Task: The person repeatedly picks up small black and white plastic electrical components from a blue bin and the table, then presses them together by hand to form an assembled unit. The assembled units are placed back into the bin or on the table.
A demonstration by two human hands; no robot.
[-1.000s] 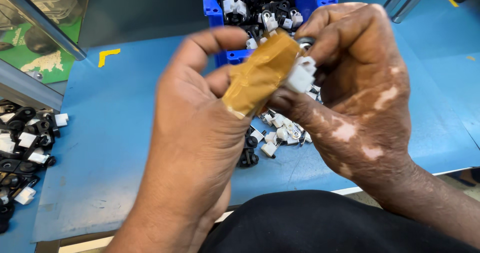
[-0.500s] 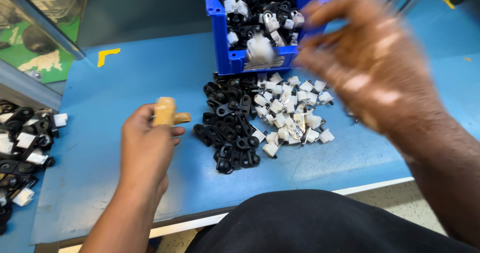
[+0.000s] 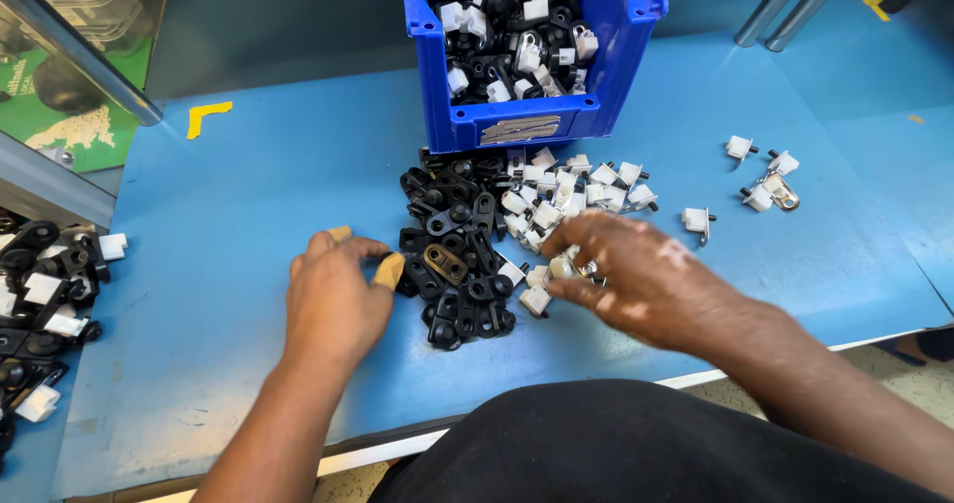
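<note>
My left hand (image 3: 333, 299) lies palm down on the blue table (image 3: 248, 195), with tan tape wrapped round the thumb and one fingertip. The taped thumb touches the left edge of a heap of black plastic parts (image 3: 452, 259). My right hand (image 3: 641, 279) reaches in from the right. Its fingertips pinch a small white and metal part (image 3: 564, 262) at the lower edge of a heap of white parts (image 3: 566, 187). The palm side of each hand is hidden.
A blue bin (image 3: 517, 125) full of mixed black and white parts stands behind the heaps. A few white parts (image 3: 760, 170) lie scattered to the right. More parts (image 3: 40, 294) lie at the far left. Metal legs (image 3: 785, 6) rise at the back right.
Both hands were together close to the camera around a white part. They separated and dropped to the table, the left at the black heap, the right onto the white heap.
</note>
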